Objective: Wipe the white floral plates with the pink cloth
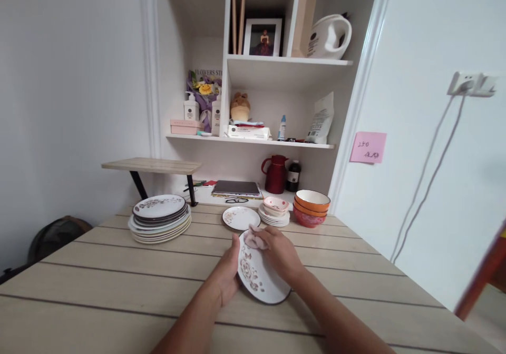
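A white plate point(265, 275) with brown flowers and a dark rim is tilted toward me above the wooden table. My left hand point(229, 269) grips its left edge, thumb at the rim and fingers hidden behind. In my right hand point(281, 251) is a bunched pale pink cloth point(255, 239), pressed on the plate's upper part. Just behind lies another flowered plate point(241, 218), flat on the table point(158, 275). Beside that one, small dishes point(275, 205) sit on a stack of small white plates point(274, 220).
A stack of plates point(160, 219) stands at the left, near a low wooden riser point(152, 165). Several nested bowls point(311, 206) are at the back right. Behind are a red jug point(275, 175), a dark bottle point(293, 176), a laptop point(236, 187) and glasses point(237, 200), below white shelves point(253, 142).
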{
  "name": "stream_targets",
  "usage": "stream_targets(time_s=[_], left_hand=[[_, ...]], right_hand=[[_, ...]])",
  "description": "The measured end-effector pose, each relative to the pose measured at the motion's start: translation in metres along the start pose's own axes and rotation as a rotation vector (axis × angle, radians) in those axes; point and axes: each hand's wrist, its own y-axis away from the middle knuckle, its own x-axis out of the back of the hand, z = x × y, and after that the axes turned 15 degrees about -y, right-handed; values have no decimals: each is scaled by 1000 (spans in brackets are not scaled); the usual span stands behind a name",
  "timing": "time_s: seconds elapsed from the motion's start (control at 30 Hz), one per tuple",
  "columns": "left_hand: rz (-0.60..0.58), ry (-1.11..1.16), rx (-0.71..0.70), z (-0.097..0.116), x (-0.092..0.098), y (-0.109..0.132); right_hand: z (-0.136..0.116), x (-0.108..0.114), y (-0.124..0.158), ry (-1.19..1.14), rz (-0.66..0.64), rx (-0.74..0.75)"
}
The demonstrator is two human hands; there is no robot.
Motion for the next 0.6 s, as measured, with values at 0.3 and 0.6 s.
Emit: stream_targets(time_s=[0.3, 0.6], left_hand=[[82, -2, 8, -3, 2, -1], [60, 14, 4, -3, 5, -4]], right_hand=[[-21, 18, 8, -321, -479, 321], [20, 63, 15, -180, -712, -15]])
